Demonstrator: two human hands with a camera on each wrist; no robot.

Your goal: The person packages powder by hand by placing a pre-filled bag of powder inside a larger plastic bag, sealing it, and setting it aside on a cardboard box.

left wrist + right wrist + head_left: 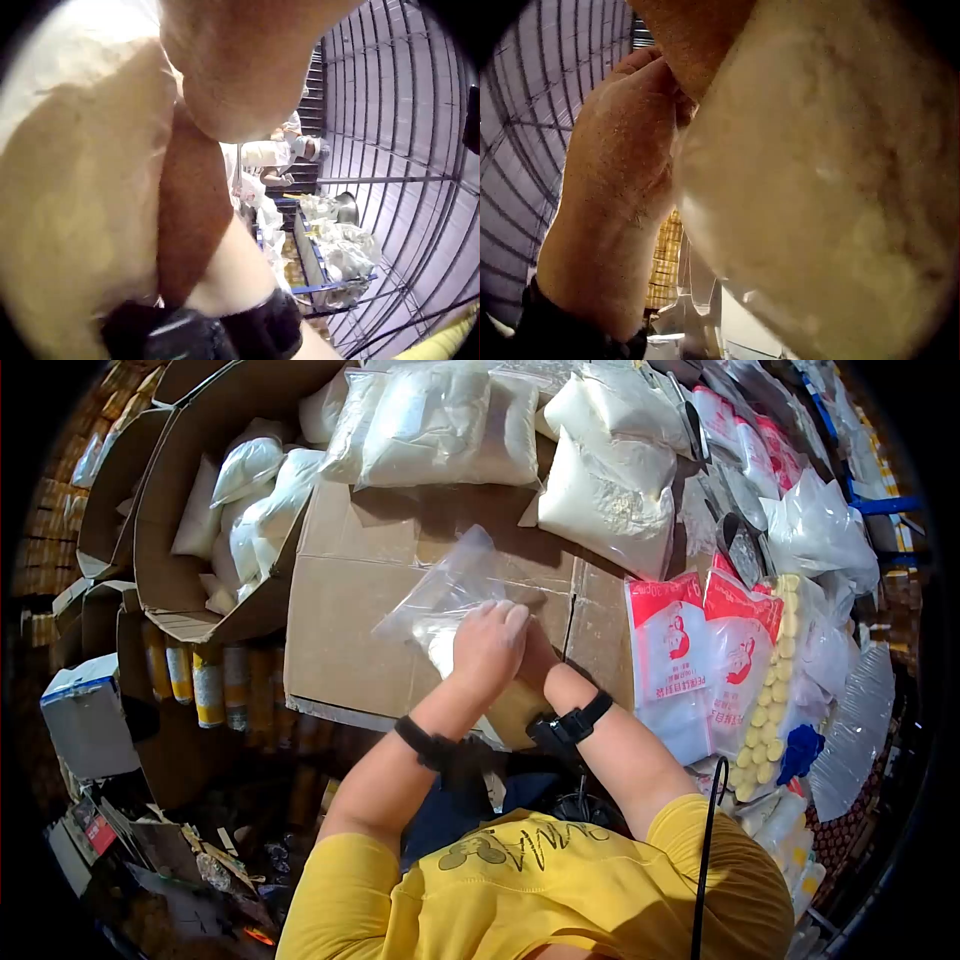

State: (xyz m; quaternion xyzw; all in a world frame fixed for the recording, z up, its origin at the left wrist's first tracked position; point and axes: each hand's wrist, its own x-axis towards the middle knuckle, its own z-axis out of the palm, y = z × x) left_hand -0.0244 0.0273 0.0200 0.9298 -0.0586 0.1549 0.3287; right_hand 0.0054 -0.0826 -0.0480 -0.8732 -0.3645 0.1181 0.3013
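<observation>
Gripping powder bag [435, 640] with fingers of left hand [488, 645], probably steadying loose top; holding right hand [537, 655] alongside, fingers too hidden to tell.

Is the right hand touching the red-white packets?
Apart: the head view shows bare cardboard between the right hand and the red-white packets.

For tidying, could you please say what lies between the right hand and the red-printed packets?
The head view shows bare cardboard with a dark seam.
</observation>
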